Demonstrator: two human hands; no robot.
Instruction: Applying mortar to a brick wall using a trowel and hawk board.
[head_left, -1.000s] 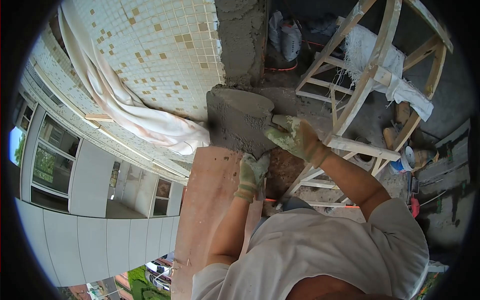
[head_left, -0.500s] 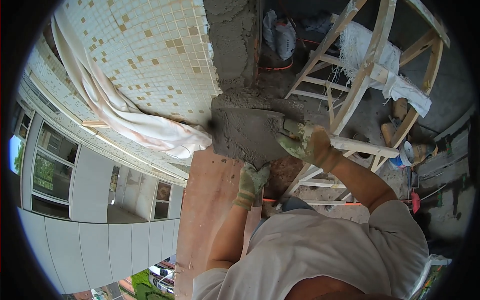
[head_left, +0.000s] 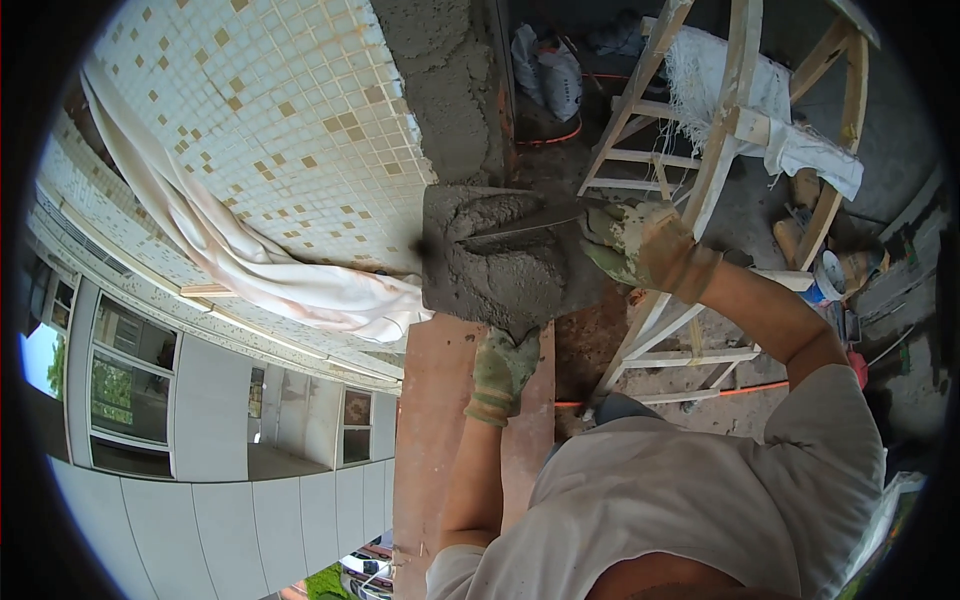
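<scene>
My gloved left hand (head_left: 504,372) is closed beneath the near edge of a plasterer's hawk (head_left: 438,290), keeping the board up in front of me. Wet grey mortar (head_left: 512,278) lies heaped on it, split by a groove. In my gloved right hand (head_left: 640,245) is a trowel (head_left: 530,222), its blade seen nearly edge-on and pushed into the mortar. The trowel's handle is hidden by my fingers. Both gloves are smeared with grey. Just beyond the hawk rises a strip of wall with rough fresh mortar (head_left: 440,90).
Small-tiled wall (head_left: 290,110) adjoins the mortared strip at left, with a white cloth (head_left: 250,265) draped along its foot. A wooden stepladder (head_left: 715,160) stands close on my right. Beyond are filled sacks (head_left: 560,80), an orange cable (head_left: 560,138) and a bucket (head_left: 828,272).
The trowel has turned from lying broad over the hawk to standing on edge in the mortar. The mortar now shows as separate heaps. My right hand moved slightly right and the view shifted.
</scene>
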